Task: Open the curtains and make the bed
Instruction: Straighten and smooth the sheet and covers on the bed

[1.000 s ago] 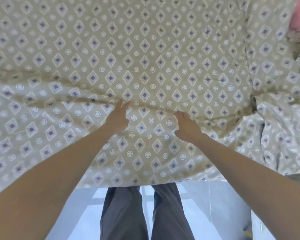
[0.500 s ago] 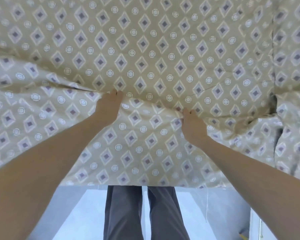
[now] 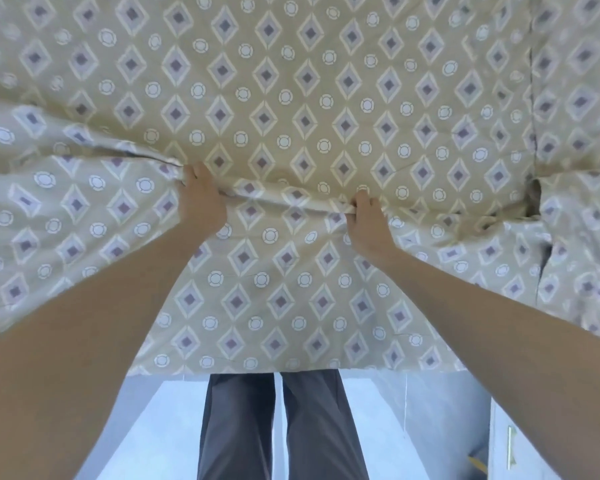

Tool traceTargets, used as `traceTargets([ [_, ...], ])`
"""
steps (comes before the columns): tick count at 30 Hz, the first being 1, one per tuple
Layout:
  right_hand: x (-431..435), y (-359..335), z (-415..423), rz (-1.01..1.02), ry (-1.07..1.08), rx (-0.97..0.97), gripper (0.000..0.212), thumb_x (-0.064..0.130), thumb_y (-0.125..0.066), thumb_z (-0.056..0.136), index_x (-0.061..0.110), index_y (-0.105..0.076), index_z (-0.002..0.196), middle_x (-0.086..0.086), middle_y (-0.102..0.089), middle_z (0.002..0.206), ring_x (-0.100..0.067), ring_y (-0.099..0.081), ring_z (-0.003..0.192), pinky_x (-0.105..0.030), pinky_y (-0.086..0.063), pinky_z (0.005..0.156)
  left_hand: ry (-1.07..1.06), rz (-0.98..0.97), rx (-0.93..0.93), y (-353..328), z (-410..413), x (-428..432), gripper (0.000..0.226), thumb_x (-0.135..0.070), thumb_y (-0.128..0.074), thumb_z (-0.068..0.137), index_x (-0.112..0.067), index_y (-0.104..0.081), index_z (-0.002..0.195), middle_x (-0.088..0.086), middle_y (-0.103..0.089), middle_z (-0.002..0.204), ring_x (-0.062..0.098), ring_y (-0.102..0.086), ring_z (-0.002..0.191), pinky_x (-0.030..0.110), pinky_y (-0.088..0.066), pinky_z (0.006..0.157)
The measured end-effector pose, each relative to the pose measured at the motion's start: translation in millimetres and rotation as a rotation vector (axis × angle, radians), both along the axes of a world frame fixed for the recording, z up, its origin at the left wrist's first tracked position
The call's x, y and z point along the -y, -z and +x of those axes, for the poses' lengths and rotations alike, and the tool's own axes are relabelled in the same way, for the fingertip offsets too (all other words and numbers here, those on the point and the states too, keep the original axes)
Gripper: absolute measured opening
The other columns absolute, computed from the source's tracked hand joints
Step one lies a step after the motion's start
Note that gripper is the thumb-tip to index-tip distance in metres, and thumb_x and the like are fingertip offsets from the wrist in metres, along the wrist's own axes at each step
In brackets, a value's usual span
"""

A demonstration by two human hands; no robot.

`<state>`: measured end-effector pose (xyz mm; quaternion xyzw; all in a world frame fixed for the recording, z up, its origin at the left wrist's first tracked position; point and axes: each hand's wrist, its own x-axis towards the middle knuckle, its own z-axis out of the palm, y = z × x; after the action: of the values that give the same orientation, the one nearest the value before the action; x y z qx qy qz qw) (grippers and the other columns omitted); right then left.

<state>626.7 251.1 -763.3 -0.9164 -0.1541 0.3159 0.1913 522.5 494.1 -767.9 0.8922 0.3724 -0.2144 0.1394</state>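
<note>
Both hands grip the bedsheet (image 3: 291,109) along one raised fold that runs between them. My left hand (image 3: 201,202) has its fingers curled over the fold at its left end, knuckles up, the fingertips tucked out of sight into the cloth. My right hand (image 3: 368,220) pinches the same ridge at its right end, thumb and fingers closed tight on a bunch of fabric. The two hands sit well apart, with the fold stretched taut between them.

Nearest me, at 6 o'clock, my trousers (image 3: 281,424) stand on a pale floor (image 3: 160,427), and the sheet's lower edge hangs just above them. At 4 o'clock a white cabinet (image 3: 520,445) edge with a handle shows beside the floor.

Beyond my hands, from 9 to 3 o'clock, the tan sheet with its diamond and circle print spreads flat toward 12 o'clock. From my left hand a crease runs out toward 9 o'clock. At 3 o'clock a dark gap (image 3: 534,199) opens where the cloth parts, with a seam running up from it toward 1 o'clock.
</note>
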Motion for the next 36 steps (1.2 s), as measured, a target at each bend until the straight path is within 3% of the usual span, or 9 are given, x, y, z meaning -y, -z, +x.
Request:
traceTargets([
  [3,13.5,1.4,-5.5,0.093,-0.01,-0.073,0.036,-0.01,-0.035,0.091,-0.004,-0.041,0.126,-0.022,-0.038,0.134,-0.03,-0.047,0.106,-0.016,-0.027,0.069,0.021,0.002,-0.001,1.6,-6.5,7.4,0.062,-0.003,-0.046,0.09,0.001,-0.017,0.145,0.018,-0.012,0.155,0.045,-0.016,0.139,0.056,-0.028,0.109],
  [6,25.7,-18.6,-14.2,0.153,-0.024,-0.163,0.065,-0.012,-0.032,0.091,0.016,-0.021,0.149,-0.006,-0.008,0.159,-0.02,-0.031,0.139,-0.013,-0.031,0.085,0.076,-0.004,0.021,-16.3,-8.2,31.4,0.073,-0.004,-0.046,0.089,-0.018,-0.01,0.151,0.004,0.005,0.16,0.043,-0.002,0.144,0.059,-0.023,0.111],
  [8,39.2,-35.0,-22.0,0.14,-0.016,-0.105,0.069,-0.009,-0.032,0.093,0.022,-0.013,0.152,-0.002,-0.003,0.161,-0.023,-0.038,0.135,-0.023,-0.041,0.086,0.148,0.034,0.01,-31.7,-4.9,52.4,0.073,-0.008,-0.046,0.089,-0.02,-0.008,0.151,0.004,0.008,0.16,0.036,0.004,0.146,0.06,-0.012,0.114],
  [11,65.7,-52.0,-29.4,0.053,0.021,-0.058,0.058,-0.005,-0.035,0.094,0.016,-0.025,0.147,-0.006,-0.01,0.159,-0.031,-0.058,0.104,-0.032,-0.044,0.071,0.234,0.026,0.002,-51.1,4.7,86.4,0.069,-0.011,-0.044,0.091,-0.02,-0.009,0.15,0.005,0.006,0.16,0.027,0.008,0.148,0.058,-0.001,0.115],
  [18,167.0,-91.2,-46.9,-0.234,0.118,-0.134,0.041,0.009,-0.041,0.095,0.017,-0.044,0.135,-0.006,-0.031,0.148,-0.027,-0.042,0.126,-0.035,-0.04,0.099,0.402,-0.182,0.077,-92.1,25.0,173.2,0.065,-0.01,-0.045,0.093,-0.021,-0.015,0.15,0.002,-0.009,0.159,0.022,-0.007,0.148,0.049,-0.011,0.118],
  [22,223.2,-107.5,-46.6,-0.3,0.222,-0.17,0.039,0.011,-0.042,0.095,0.021,-0.047,0.133,-0.003,-0.036,0.143,-0.026,-0.04,0.129,-0.035,-0.035,0.103,0.494,-0.279,0.087,-102.8,33.6,216.6,0.061,-0.012,-0.043,0.094,-0.021,-0.018,0.149,0.002,-0.021,0.155,0.023,-0.024,0.142,0.046,-0.027,0.112],
  [26,266.6,-108.8,-28.0,-0.309,0.301,-0.125,0.039,0.013,-0.047,0.093,0.02,-0.048,0.132,-0.005,-0.039,0.141,-0.028,-0.044,0.124,-0.038,-0.04,0.101,0.502,-0.424,0.054,-108.5,50.9,257.8,0.058,-0.011,-0.039,0.096,-0.022,-0.018,0.149,0.001,-0.018,0.156,0.028,-0.036,0.133,0.044,-0.042,0.1],
  [31,322.2,-92.3,17.4,-0.291,0.267,-0.057,0.049,0.007,-0.046,0.089,0.017,-0.04,0.137,-0.007,-0.033,0.145,-0.031,-0.042,0.124,-0.037,-0.04,0.094,0.452,-0.419,0.063,-90.4,82.1,316.0,0.058,-0.013,-0.043,0.096,-0.02,-0.02,0.148,0.001,-0.014,0.156,0.028,-0.051,0.12,0.039,-0.047,0.087],
  [36,357.0,-69.1,82.0,-0.342,0.065,-0.003,0.061,0.006,-0.047,0.088,0.021,-0.028,0.145,-0.005,-0.011,0.158,-0.031,-0.037,0.132,-0.042,-0.042,0.098,0.315,-0.41,0.027,-49.9,112.0,361.0,0.074,-0.008,-0.05,0.092,-0.024,-0.009,0.151,-0.002,-0.001,0.16,0.028,-0.056,0.113,0.033,-0.046,0.074],
])
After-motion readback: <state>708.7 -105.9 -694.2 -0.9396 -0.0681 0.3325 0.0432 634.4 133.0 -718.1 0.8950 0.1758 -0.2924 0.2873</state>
